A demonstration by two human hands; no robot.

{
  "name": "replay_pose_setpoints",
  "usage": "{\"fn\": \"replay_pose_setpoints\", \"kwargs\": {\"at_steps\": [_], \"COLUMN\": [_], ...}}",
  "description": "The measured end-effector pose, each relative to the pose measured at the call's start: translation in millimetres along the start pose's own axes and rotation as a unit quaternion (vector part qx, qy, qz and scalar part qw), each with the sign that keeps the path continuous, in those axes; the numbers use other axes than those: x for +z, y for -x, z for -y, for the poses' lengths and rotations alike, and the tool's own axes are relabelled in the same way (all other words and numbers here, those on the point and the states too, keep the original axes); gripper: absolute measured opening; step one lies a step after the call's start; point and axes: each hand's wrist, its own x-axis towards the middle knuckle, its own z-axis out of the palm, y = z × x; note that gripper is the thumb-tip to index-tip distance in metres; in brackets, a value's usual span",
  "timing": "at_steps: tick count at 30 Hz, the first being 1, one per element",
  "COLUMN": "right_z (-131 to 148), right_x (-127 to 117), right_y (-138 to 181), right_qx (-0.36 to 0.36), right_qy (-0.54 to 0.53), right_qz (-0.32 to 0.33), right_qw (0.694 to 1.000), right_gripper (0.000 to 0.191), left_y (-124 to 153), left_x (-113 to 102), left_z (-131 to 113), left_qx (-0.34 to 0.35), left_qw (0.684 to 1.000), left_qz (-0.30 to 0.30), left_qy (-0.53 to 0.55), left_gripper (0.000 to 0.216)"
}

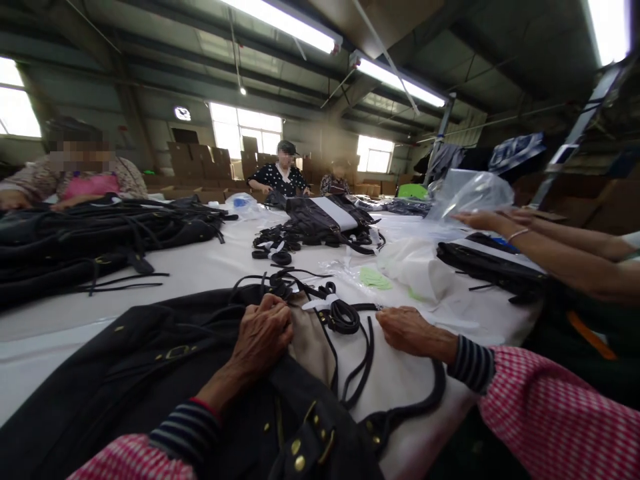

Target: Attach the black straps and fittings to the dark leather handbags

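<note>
A large black bag [200, 373] with gold-coloured buckles and rivets lies in front of me, its pale lining [310, 333] showing at the opening. My left hand [265, 327] is closed on the bag's upper edge. To its right, my right hand [405, 330] pinches the end of a dark strap [366, 307] with a small metal piece at the fingertips. Between the hands rests a coiled black strap [345, 316] wrapped with a white band [321, 303]. Thin dark cords [369, 353] and a thicker handle [415, 410] trail over the table.
White-covered table [200, 267]. Black bags [100, 233] are piled left, more [325, 217] in the centre with coiled straps [273, 253]. Clear plastic [425, 260] and green pieces [375, 277] lie right. A co-worker's hands [485, 220] hold a plastic bag [473, 193]; other people stand across.
</note>
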Motion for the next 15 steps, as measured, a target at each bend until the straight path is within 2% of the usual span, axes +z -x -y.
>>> {"fn": "replay_pose_setpoints", "kwargs": {"at_steps": [3, 6, 7, 9, 12, 13, 15], "right_z": [-12.5, -23.3, -25.0, -24.7, -17.7, -14.5, -8.3], "right_x": [-5.3, -14.1, -16.3, -19.5, -21.6, -21.5, -20.5], "right_y": [-1.0, 0.2, 0.5, 0.2, -2.8, -4.5, -9.2], "right_qx": [0.000, 0.045, 0.068, 0.104, 0.112, 0.107, 0.092], "right_qy": [-0.012, -0.176, -0.260, -0.419, -0.574, -0.601, -0.622], "right_qz": [-0.001, 0.001, 0.006, 0.019, 0.025, 0.023, 0.014], "right_qw": [1.000, 0.983, 0.963, 0.902, 0.810, 0.792, 0.778], "right_gripper": [0.007, 0.008, 0.008, 0.009, 0.022, 0.025, 0.028], "left_y": [0.1, 0.0, 0.3, 1.1, 2.0, 2.1, 2.0], "left_x": [0.9, 2.8, 3.4, 3.9, 3.0, 2.5, 1.7], "left_z": [-1.5, -1.6, -1.5, -1.3, -1.2, -1.3, -1.6], "left_qx": [-0.004, -0.004, -0.003, -0.001, -0.002, -0.002, -0.005], "left_qw": [1.000, 1.000, 1.000, 1.000, 1.000, 1.000, 1.000], "left_qz": [-0.003, -0.005, -0.008, -0.012, -0.012, -0.010, -0.006], "left_qy": [0.012, 0.017, 0.016, 0.013, 0.016, 0.019, 0.023], "left_gripper": [0.012, 0.012, 0.011, 0.011, 0.011, 0.012, 0.012]}}
